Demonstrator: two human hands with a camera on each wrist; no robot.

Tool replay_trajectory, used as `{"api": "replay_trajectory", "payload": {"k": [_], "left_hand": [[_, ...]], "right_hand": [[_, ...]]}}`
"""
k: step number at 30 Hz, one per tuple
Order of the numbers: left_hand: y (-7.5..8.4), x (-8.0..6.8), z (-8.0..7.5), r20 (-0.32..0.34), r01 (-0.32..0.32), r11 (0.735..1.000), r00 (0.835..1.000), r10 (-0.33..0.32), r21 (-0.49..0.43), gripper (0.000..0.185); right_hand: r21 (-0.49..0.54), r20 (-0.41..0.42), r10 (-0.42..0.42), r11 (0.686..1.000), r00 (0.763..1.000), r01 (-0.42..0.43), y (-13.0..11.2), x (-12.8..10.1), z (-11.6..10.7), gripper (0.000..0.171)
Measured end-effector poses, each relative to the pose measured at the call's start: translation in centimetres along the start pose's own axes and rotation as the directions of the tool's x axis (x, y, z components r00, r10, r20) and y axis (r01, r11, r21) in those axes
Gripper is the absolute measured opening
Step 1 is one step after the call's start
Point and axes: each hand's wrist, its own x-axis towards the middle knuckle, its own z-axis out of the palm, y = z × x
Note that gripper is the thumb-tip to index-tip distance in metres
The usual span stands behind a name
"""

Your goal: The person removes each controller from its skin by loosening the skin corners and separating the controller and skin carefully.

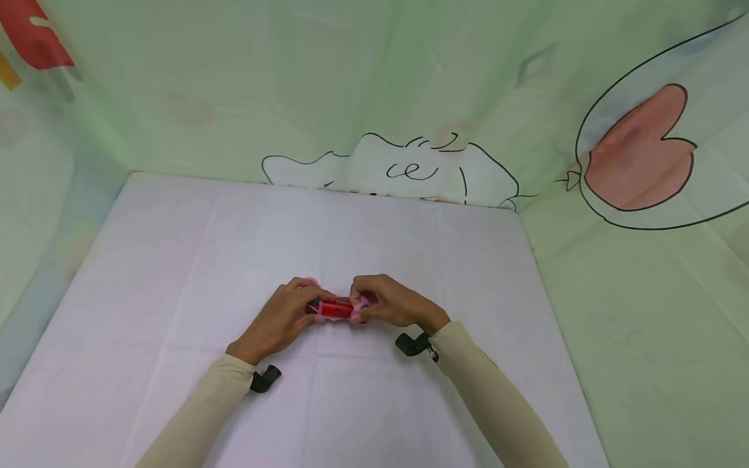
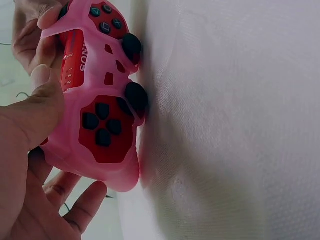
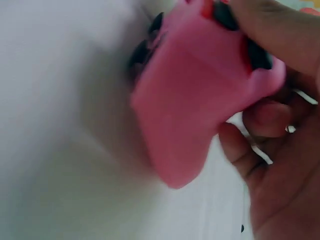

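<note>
A red game controller [image 1: 335, 309] in a pink silicone cover is held by both hands just above the white tabletop [image 1: 175, 273]. My left hand [image 1: 281, 318] grips its left handle, and in the left wrist view the controller [image 2: 102, 100] shows its black d-pad, buttons and two thumbsticks, with my left thumb [image 2: 40, 100] lying along its top edge. My right hand [image 1: 389, 304] grips the right handle; up close the pink cover [image 3: 195, 100] fills the right wrist view, with my right fingers [image 3: 265, 120] curled beneath it.
A white cloth covers the table, with fold creases across it. Pale green printed curtains [image 1: 374, 84] wall in the back and both sides. Black wrist camera mounts [image 1: 412, 343] sit on both cream sleeves.
</note>
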Motion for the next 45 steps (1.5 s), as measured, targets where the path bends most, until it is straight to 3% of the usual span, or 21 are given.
{"api": "replay_trajectory", "payload": {"k": [6,13,20,26,31,36,41,45], "left_hand": [[0.3,0.1,0.0,-0.007,0.004,1.0,1.0,-0.004,-0.01,0.039],[0.6,0.1,0.1,0.003,0.021,0.999,1.0,-0.021,-0.036,0.038],[0.4,0.2,0.2,-0.003,0.009,1.0,1.0,-0.009,-0.029,0.038],[0.2,0.1,0.4,-0.002,0.014,0.999,1.0,-0.014,-0.046,0.037],[0.1,0.0,0.4,-0.007,0.023,0.998,1.0,-0.024,-0.065,0.038],[0.1,0.1,0.4,-0.021,0.01,0.998,1.0,-0.011,-0.058,0.038],[0.4,0.1,0.3,-0.019,0.023,0.999,1.0,-0.024,-0.044,0.038],[0.7,0.3,0.1,-0.011,0.035,0.999,0.999,-0.036,-0.03,0.04]], "right_hand": [[0.024,-0.107,-0.038,0.999,0.994,0.04,0.8,-1.2,0.4,0.014],[0.046,-0.107,-0.018,0.999,0.994,0.024,1.1,-2.3,0.8,0.01],[0.001,-0.081,0.022,1.0,0.996,-0.022,1.3,-3.5,1.1,0.01],[-0.016,-0.14,0.017,1.0,0.99,-0.019,2.0,-3.9,1.4,0.015],[0.089,-0.258,0.027,0.996,0.966,-0.004,3.2,-4.1,2.2,0.015],[0.178,-0.384,0.073,0.984,0.92,-0.003,3.9,-4.2,3.5,0.026],[0.082,-0.472,0.078,0.996,0.878,-0.044,3.2,-3.6,5.0,0.045],[-0.024,-0.492,0.039,0.998,0.87,-0.059,2.6,-3.0,5.9,0.051]]}}
